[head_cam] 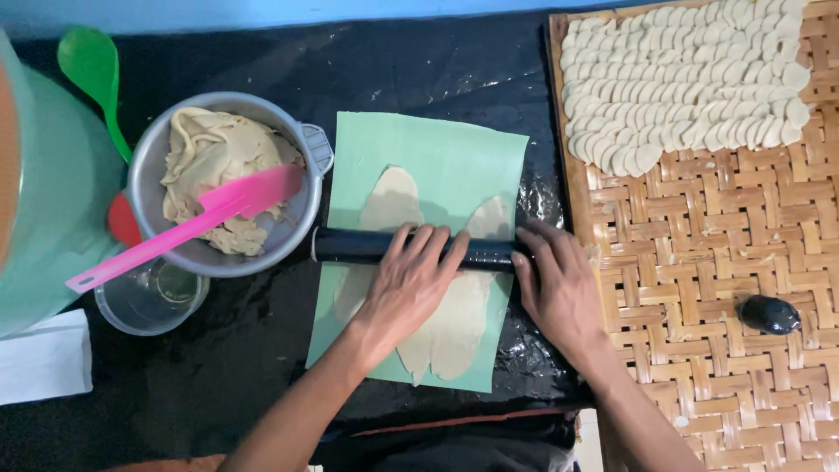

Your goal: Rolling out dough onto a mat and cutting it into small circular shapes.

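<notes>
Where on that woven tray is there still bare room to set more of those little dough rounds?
The woven bamboo tray is bare below the dough rounds, apart from a dark oval object at right. Its top is packed. The right hand rests beside its left edge.

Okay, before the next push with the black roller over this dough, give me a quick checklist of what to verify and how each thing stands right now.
1. Both hands on the roller: ok. Left hand and right hand lie flat on the black roller.
2. Dough on the sheet: ok. The flattened dough stays inside the green sheet.
3. Sheet lying flat: cannot tell; the hands hide its middle.
4. Path ahead free: ok. The metal bowl with the pink spatula sits left of the sheet.
5. Room on the woven tray: ok. The cut dough rounds fill only its far part.
6. Dough evenly thin: cannot tell.
</notes>
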